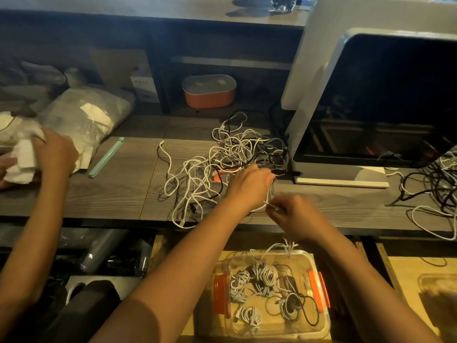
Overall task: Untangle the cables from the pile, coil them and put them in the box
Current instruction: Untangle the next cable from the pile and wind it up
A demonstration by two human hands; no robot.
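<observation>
the only writing in view was on a white carton (146,87) standing on the shelf behind the desk (118,194), and its dark label lines were too blurred to read; no brand could be made out anywhere.

the pile of cables (237,149) lay on the desk just left of a white machine (321,70) with a dark window. it was a loose knot of mostly white leads with a few black and grey ones, loops trailing toward the near edge, and an orange piece showing under it.

the left hand (249,185) reached into the pile's near right side with its fingers curled down among the strands; whether they actually gripped one could not be told. the right hand (296,216), just beside it, pinched the end of a thin white cable (268,205) between thumb and fingertips.

below the desk edge stood the box (321,323), clear plastic with orange clips, open, holding several coiled cables (262,276), white, grey and black bundles.

a second tangle (440,184) lay to the right of the machine. an orange tub (209,95) with a clear lid sat on the shelf. a mint green stick (106,157) lay left of the pile, and farther left another person's hand (55,152) rested on white paper beside a plastic bag (86,115).
</observation>
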